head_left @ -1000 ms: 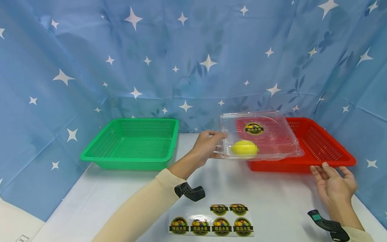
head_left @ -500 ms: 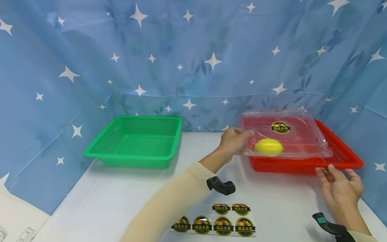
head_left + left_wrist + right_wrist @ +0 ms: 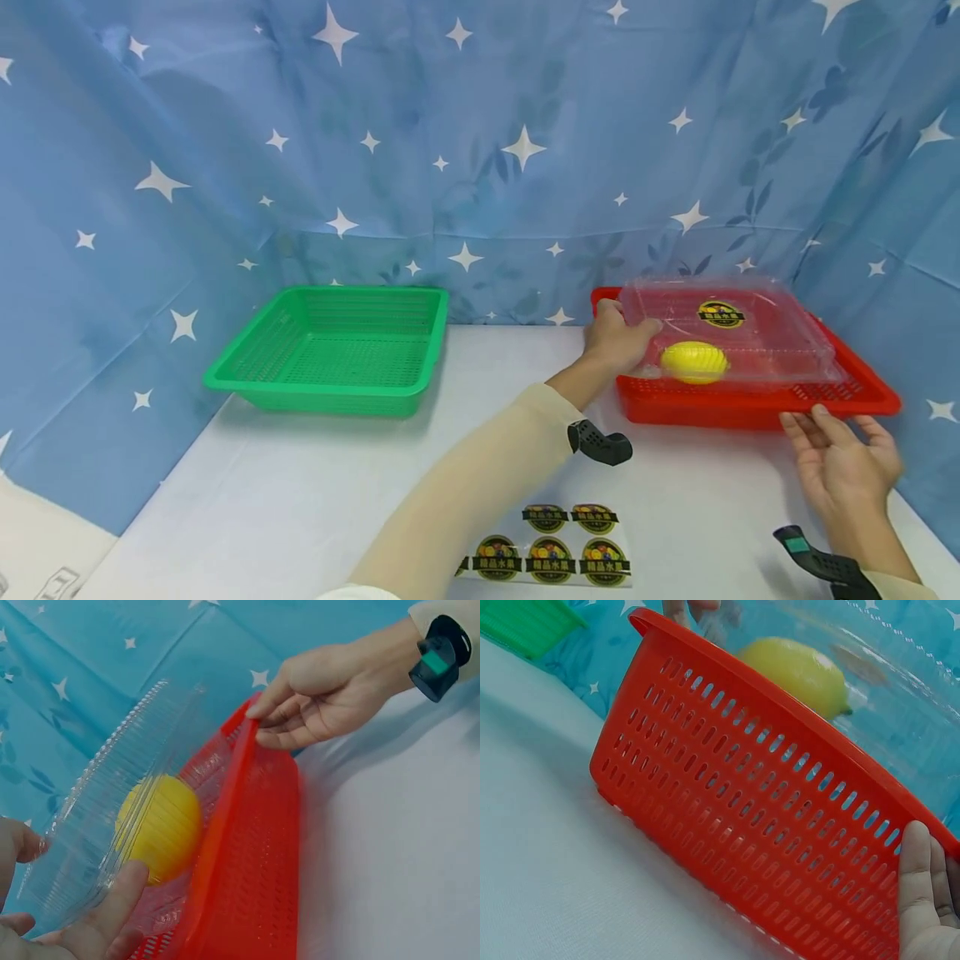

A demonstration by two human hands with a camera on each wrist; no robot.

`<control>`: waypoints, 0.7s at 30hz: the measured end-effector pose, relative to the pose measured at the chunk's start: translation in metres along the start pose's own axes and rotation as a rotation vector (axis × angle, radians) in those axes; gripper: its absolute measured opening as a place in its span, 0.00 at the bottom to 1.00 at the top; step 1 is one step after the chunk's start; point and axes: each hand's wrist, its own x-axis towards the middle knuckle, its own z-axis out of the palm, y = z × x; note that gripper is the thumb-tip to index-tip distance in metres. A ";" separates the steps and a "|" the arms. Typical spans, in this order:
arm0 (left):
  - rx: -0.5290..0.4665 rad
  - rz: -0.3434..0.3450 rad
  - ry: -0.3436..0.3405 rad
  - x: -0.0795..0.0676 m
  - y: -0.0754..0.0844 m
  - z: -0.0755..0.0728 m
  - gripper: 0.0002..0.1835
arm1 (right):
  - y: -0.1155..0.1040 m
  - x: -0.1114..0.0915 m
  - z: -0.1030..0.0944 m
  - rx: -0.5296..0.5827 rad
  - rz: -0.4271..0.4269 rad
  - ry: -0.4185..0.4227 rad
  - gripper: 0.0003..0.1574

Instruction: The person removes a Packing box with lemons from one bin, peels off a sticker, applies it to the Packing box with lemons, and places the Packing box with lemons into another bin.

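Note:
My left hand [image 3: 617, 340] grips the left edge of a clear plastic fruit container [image 3: 772, 333], with thumb and fingers on either side of it in the left wrist view. Through the plastic shows a yellow lemon [image 3: 693, 363], near the front left corner. A round black fruit label [image 3: 721, 314] is on the lid. The container overlaps the inside of a red plastic basket [image 3: 693, 410] and tilts a little. My right hand [image 3: 847, 457] holds the basket's rim near its front right corner; the left wrist view shows thumb and fingers pinching that rim.
A green plastic basket [image 3: 315, 390] stands at the back left of the white table [image 3: 285, 492]. At the front middle lies a sheet of round fruit labels [image 3: 551, 560], partly covered by my left sleeve. A blue star-patterned curtain [image 3: 375, 183] hangs behind.
My left hand has carried the container with the lemon rightward, from the basket's left side to over its inside, and lower. The right hand keeps its place at the red rim.

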 end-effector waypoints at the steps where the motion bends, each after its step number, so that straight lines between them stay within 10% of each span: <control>1: 0.008 -0.002 -0.002 0.001 0.000 0.002 0.26 | 0.000 0.000 0.001 -0.001 0.001 0.004 0.41; 11: 0.302 -0.007 0.036 0.011 -0.004 0.021 0.28 | -0.001 -0.002 0.004 0.036 0.058 -0.036 0.42; 21: 0.678 0.128 0.109 0.010 -0.011 0.033 0.23 | -0.003 0.000 -0.001 0.046 0.067 -0.058 0.42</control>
